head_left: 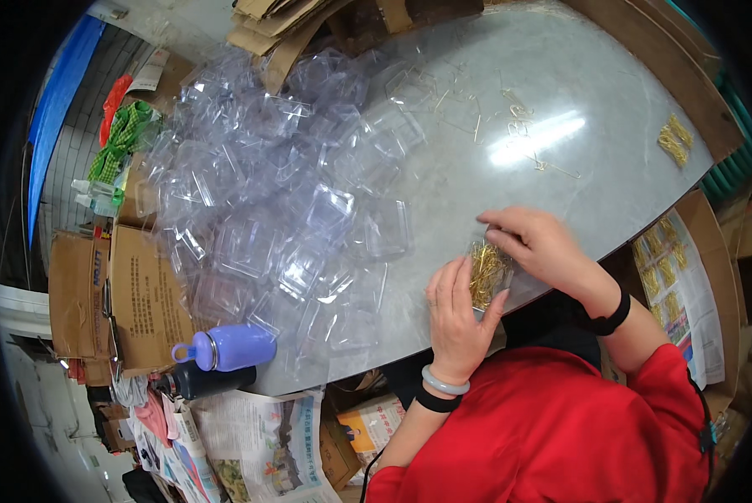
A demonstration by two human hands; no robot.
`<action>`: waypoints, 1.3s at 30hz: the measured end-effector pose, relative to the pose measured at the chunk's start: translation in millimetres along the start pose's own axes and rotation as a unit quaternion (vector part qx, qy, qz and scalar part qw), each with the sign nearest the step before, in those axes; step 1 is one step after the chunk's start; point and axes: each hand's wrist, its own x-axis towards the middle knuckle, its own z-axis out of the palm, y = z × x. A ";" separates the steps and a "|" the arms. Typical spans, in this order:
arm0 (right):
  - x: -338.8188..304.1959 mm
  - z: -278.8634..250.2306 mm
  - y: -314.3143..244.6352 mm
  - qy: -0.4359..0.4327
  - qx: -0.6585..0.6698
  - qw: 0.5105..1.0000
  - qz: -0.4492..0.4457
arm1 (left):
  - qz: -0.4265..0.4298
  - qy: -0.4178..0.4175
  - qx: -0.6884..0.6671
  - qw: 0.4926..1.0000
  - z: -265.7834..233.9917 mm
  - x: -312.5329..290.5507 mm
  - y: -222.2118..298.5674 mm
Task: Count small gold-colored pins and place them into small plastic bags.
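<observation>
A small clear plastic box (508, 270) packed with thin gold-coloured wire pieces (484, 281) lies at the table's near edge, in front of my body. My left hand (460, 323) is on its left side, fingers along the wall and thumb at the near corner, gripping it. At the far right side of the box is my right hand (544, 247). Its fingers reach left over the far end and stay apart, with nothing visible in them; whether they touch the wires is hard to tell.
Clear plastic boxes (259, 184) form a big heap on the table's left. Loose gold wires (518, 126) are scattered at the back; a small bundle (674, 141) sits far right. A purple bottle (225, 347) lies front left. More bundles (663, 268) fill a carton at right.
</observation>
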 end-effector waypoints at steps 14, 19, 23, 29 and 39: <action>11.1 5.2 -9.7 -0.077 0.043 0.984 0.155 | 0.001 0.012 -0.063 0.998 -0.6 -3.1 -5.5; -16.0 7.3 -8.3 0.070 0.113 0.988 0.079 | -0.013 0.006 -0.063 0.998 1.7 -3.5 -2.7; -31.1 8.7 -16.6 0.027 -0.016 0.999 -0.025 | -0.015 0.001 -0.065 0.998 0.3 -4.9 -4.6; -29.5 7.0 -9.4 -0.010 -0.089 0.987 -0.133 | 0.001 -0.003 -0.049 0.999 -0.6 -2.6 -3.3; -50.2 1.0 -6.1 0.046 -0.079 0.990 -0.111 | -0.036 0.003 -0.064 0.997 -0.8 -3.8 -1.7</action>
